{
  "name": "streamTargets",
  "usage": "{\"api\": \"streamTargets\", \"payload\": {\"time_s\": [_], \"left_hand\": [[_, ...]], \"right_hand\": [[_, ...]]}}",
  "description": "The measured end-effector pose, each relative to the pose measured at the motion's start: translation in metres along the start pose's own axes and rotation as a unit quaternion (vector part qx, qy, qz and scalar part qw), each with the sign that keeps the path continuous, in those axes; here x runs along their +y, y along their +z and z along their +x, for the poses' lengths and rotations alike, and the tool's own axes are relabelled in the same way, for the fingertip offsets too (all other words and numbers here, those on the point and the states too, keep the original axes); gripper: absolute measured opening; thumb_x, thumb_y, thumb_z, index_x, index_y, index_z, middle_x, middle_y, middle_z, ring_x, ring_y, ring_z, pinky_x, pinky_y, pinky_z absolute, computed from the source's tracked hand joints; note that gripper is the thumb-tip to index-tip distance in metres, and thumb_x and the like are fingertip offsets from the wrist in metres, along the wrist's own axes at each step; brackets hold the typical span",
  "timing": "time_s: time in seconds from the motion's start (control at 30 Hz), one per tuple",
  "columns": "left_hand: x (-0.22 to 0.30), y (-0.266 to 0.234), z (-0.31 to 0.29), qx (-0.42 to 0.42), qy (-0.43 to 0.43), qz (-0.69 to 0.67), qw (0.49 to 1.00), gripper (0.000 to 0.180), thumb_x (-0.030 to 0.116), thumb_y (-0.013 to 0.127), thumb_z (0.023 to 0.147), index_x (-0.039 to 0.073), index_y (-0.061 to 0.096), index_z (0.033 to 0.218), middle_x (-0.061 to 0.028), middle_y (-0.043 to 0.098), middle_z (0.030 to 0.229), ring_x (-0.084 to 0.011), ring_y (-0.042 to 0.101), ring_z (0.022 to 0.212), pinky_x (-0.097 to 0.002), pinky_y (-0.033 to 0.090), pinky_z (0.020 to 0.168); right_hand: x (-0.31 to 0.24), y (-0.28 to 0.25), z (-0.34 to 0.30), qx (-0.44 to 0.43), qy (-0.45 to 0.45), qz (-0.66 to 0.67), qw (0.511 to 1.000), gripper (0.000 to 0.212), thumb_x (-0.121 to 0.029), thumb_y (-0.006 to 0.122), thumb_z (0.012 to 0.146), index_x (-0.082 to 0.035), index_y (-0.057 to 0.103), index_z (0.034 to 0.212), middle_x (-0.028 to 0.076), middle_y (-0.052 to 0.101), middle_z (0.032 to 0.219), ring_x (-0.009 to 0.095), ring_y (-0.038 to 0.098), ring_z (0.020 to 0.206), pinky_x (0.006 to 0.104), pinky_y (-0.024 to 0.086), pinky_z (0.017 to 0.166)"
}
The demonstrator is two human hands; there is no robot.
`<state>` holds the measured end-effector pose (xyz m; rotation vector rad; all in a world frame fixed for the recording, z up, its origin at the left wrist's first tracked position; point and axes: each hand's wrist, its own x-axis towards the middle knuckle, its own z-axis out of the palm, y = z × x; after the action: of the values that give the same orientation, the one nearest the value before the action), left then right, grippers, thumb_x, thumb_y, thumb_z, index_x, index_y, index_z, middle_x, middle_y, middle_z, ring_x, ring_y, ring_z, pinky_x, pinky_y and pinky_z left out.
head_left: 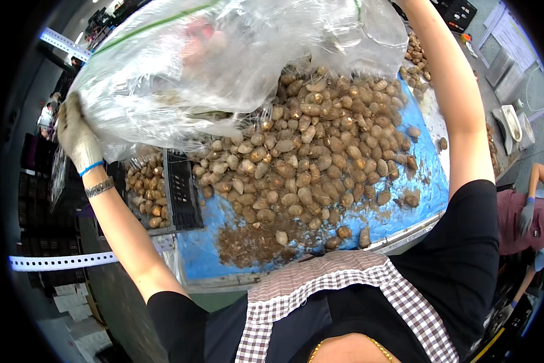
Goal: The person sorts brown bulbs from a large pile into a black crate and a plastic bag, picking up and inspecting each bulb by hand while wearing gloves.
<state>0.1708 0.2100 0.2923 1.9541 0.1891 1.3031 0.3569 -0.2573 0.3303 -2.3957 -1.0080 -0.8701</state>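
Observation:
I hold a large clear plastic bag (223, 66) up over a blue-covered table (423, 181). My left hand (75, 133), in a dirty glove, grips the bag's left corner. My right arm (459, 91) reaches up to the bag's far right corner, but that hand is out of the picture at the top. Under the bag lies a big heap of small brown bulbs (320, 145), spread over the blue surface. Loose brown soil (247, 242) lies at the near edge of the heap.
A black plastic crate (181, 187) with more bulbs stands at the table's left. More bulbs (414, 60) lie at the far right. Another person in gloves (526, 212) works at the right edge. Dark stacked crates (36, 199) stand at the far left.

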Motion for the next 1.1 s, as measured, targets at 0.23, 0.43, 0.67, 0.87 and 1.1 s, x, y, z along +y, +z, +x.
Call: {"api": "streamTargets", "payload": {"time_s": [0.23,0.43,0.67,0.87,1.1], "left_hand": [[-0.009,-0.015,0.002,0.019,-0.053,-0.078,0.995,0.041,0.023,0.062,0.094,-0.007,0.060,0.122,-0.0150,0.063,0.122,-0.0195,0.058,0.111,-0.0272,0.044,0.098],[0.018,0.032,-0.055,-0.055,-0.229,-0.212,0.949,0.047,0.030,0.053,0.098,-0.005,0.054,0.130,-0.0155,0.057,0.130,-0.0218,0.054,0.116,-0.0296,0.041,0.102],[0.049,0.111,-0.131,-0.368,-0.156,-0.280,0.873,0.032,0.023,0.051,0.098,0.002,0.064,0.118,-0.0104,0.065,0.119,-0.0193,0.058,0.111,-0.0309,0.042,0.102],[0.030,0.124,-0.112,-0.245,-0.245,-0.232,0.909,0.025,0.007,0.064,0.084,-0.008,0.067,0.104,-0.0150,0.070,0.100,-0.0213,0.065,0.092,-0.0293,0.052,0.084],[0.060,0.145,-0.124,-0.135,-0.328,-0.575,0.737,0.027,0.002,0.066,0.083,-0.005,0.063,0.109,-0.0125,0.067,0.103,-0.0239,0.065,0.093,-0.0347,0.055,0.086]], "right_hand": [[0.011,-0.008,-0.041,-0.099,0.085,0.207,0.970,0.047,-0.039,0.056,0.094,0.000,0.064,0.120,0.011,0.068,0.114,0.017,0.061,0.105,0.0302,0.044,0.095],[-0.022,0.039,-0.052,0.014,0.199,0.372,0.906,0.043,-0.032,0.058,0.094,0.003,0.063,0.120,0.012,0.066,0.118,0.018,0.060,0.108,0.0293,0.044,0.096],[-0.154,0.096,-0.035,-0.150,0.077,0.549,0.819,0.047,-0.026,0.056,0.096,0.002,0.052,0.133,0.013,0.060,0.128,0.019,0.055,0.116,0.0303,0.042,0.102],[-0.130,0.069,-0.055,-0.102,-0.004,0.573,0.813,0.057,-0.020,0.062,0.092,0.001,0.041,0.141,0.013,0.053,0.135,0.018,0.049,0.124,0.0310,0.038,0.107],[-0.098,0.195,-0.133,-0.177,0.088,0.666,0.719,0.085,-0.046,0.066,0.086,-0.009,0.023,0.150,0.012,0.045,0.141,0.020,0.055,0.116,0.0392,0.047,0.100]]}}
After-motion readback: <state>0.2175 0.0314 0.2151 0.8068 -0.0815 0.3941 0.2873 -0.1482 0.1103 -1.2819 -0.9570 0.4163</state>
